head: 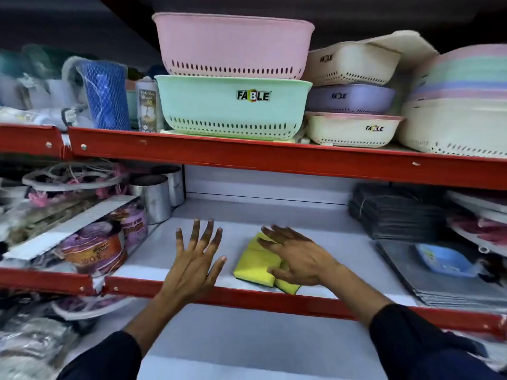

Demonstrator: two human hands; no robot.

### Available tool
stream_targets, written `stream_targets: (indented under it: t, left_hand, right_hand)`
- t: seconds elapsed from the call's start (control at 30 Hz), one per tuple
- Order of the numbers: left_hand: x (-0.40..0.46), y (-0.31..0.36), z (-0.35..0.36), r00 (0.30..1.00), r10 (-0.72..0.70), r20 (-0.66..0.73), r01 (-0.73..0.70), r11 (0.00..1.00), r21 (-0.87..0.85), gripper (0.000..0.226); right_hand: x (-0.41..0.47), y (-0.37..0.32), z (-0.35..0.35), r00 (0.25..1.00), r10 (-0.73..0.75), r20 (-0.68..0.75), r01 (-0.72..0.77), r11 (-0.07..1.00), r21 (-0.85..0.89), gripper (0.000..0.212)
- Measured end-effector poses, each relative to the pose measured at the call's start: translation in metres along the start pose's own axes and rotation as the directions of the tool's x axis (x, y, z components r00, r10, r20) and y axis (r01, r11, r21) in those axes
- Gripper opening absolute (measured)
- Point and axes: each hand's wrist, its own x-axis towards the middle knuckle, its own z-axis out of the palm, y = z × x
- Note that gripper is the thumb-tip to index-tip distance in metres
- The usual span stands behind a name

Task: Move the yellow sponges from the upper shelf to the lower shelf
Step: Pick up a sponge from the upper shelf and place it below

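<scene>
Beside the shelf lip (247,293), yellow sponges (256,263) under spread right hand (297,259); left (192,263) splayed, empty

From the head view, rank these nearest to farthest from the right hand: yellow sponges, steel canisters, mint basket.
1. Yellow sponges: directly under the right hand, same shelf.
2. Steel canisters: back left of that shelf.
3. Mint basket: on the shelf above.
</scene>
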Motion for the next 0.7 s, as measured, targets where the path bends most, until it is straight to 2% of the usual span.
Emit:
stream_targets:
  t: [0.13, 0.3, 0.43, 0.57, 0.7]
  left_hand:
    - [0.004, -0.011, 0.018, 0.998, -0.022, 0.057, 0.021, 1.000, 0.015, 0.071]
    - [0.003, -0.016, 0.031, 0.997, -0.041, 0.064, 0.045, 0.997, -0.063, 0.076]
    - [0.006, -0.016, 0.034, 0.996, -0.040, 0.080, 0.048, 0.993, -0.107, 0.072]
    - [0.002, -0.017, 0.034, 0.995, -0.050, 0.091, 0.059, 0.992, -0.110, 0.072]
    - [0.003, -0.016, 0.031, 0.991, -0.067, 0.117, 0.083, 0.987, -0.136, 0.072]
  right_hand:
    - [0.016, -0.017, 0.024, 0.991, 0.100, 0.084, -0.103, 0.994, 0.032, 0.070]
    - [0.026, -0.029, 0.033, 0.987, 0.136, 0.086, -0.131, 0.989, -0.069, 0.069]
    - [0.031, -0.029, 0.039, 0.975, 0.204, 0.085, -0.205, 0.979, 0.004, 0.074]
    - [0.024, -0.033, 0.032, 0.960, 0.274, -0.056, -0.266, 0.955, 0.129, 0.080]
    - [0.005, -0.048, 0.020, 0.909, 0.335, -0.250, -0.266, 0.925, 0.273, 0.083]
